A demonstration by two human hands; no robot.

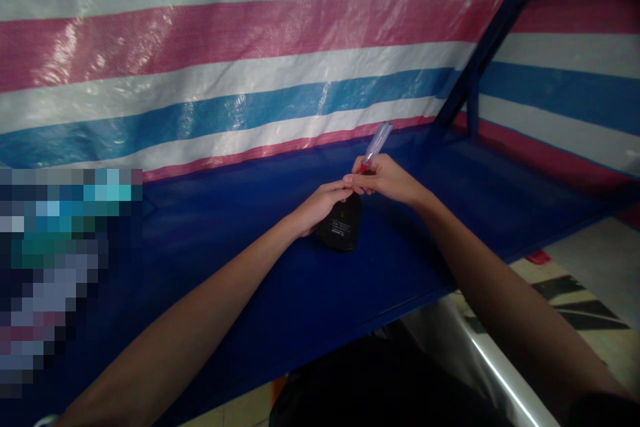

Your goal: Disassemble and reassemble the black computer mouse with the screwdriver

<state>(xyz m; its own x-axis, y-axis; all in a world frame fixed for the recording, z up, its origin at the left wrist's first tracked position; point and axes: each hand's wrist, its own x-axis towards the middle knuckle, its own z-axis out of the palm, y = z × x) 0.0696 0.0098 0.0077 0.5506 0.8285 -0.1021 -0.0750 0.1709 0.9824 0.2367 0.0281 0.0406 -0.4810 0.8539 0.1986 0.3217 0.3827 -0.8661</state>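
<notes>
A black computer mouse (341, 227) lies upside down on the blue table, with small white print on its underside. My left hand (323, 203) is closed around its far left side, and the fingers cover its far end. My right hand (383, 177) grips a screwdriver (379, 141) with a clear handle and a red part near the fingers. The handle leans up and to the right. Both hands meet at the mouse's far end, so the screwdriver's tip is hidden.
The blue table (250, 320) runs to a striped plastic sheet (225, 40) at the back. A dark blue frame post (493, 40) rises at the right. Pixelation hides the area at the left. Tiled floor (575, 293) shows below the table's right edge.
</notes>
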